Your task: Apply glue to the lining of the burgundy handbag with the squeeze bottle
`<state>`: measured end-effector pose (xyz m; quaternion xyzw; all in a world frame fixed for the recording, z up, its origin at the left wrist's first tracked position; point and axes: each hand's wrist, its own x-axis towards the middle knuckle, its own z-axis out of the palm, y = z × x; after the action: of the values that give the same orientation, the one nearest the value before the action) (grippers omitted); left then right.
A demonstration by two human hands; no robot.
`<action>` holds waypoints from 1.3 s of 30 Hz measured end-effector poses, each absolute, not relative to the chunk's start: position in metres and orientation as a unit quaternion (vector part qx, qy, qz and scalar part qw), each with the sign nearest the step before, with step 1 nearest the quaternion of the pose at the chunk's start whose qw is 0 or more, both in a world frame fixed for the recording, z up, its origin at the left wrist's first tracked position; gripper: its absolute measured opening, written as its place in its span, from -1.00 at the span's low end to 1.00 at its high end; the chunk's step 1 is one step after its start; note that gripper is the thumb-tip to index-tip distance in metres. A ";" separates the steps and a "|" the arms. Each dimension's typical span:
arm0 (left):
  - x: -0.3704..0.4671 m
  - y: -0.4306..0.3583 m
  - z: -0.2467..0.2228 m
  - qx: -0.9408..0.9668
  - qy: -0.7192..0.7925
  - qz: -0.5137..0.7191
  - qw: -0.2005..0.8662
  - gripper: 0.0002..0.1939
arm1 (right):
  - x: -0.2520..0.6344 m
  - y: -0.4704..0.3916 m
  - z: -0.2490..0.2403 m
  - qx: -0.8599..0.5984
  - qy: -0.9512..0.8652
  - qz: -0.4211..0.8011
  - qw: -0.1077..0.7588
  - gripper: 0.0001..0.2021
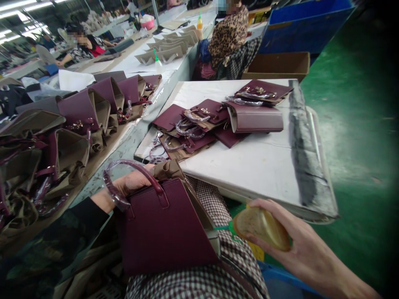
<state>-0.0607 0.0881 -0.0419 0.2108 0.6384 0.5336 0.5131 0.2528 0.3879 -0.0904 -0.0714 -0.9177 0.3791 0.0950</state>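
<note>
A burgundy handbag with a plastic-wrapped loop handle rests on my lap, its side open to the right and brown lining showing at the top. My left hand reaches through the handle and grips the bag's upper edge; its fingertips are hidden behind the bag and lining. In my right hand is a squeeze bottle of amber liquid, held sideways. Its green nozzle points left, with the tip at the bag's open side edge. Whether any liquid is coming out is too small to tell.
Several burgundy bag pieces with wrapped handles lie on a white padded table ahead. Unfinished bags crowd the bench at left. Another squeeze bottle stands farther along it. A co-worker sits beyond, near a cardboard box and blue bin.
</note>
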 end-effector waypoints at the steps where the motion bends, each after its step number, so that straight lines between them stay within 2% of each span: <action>1: -0.061 0.088 -0.042 0.212 0.635 0.533 0.517 -0.63 | 0.253 0.388 -0.092 -0.073 -0.917 0.380 0.095 -0.47; 4: -0.061 0.088 -0.040 0.213 0.625 0.530 0.532 -0.61 | 0.254 0.388 -0.095 -0.074 -0.914 0.385 0.105 -0.46; 8: -0.058 0.089 -0.035 0.208 0.623 0.523 0.543 -0.48 | 0.253 0.387 -0.094 -0.069 -0.909 0.392 0.125 -0.50; 16: -0.055 0.088 -0.020 0.225 0.625 0.498 0.557 -0.57 | 0.249 0.389 -0.086 -0.067 -0.899 0.427 0.066 -0.53; 21: -0.062 0.093 0.001 0.274 0.597 0.456 0.601 -0.61 | 0.248 0.402 -0.085 -0.170 -0.866 0.469 0.018 -0.49; 26: -0.052 0.098 0.005 0.275 0.590 0.435 0.623 -0.51 | 0.251 0.408 -0.097 -0.296 -0.815 0.497 0.013 -0.39; 33: -0.015 0.080 0.014 0.306 0.680 0.378 0.549 -0.82 | 0.245 0.386 -0.131 -0.299 -0.791 0.534 -0.005 -0.33; 39: 0.012 0.058 0.019 0.405 0.732 0.317 0.447 -0.85 | 0.226 0.375 -0.135 -0.254 -0.810 0.528 -0.003 -0.35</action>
<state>0.0118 0.0576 0.0186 0.4047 0.7322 0.3166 0.4471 0.2261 0.3753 -0.1352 -0.2536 -0.8102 0.5285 -0.0034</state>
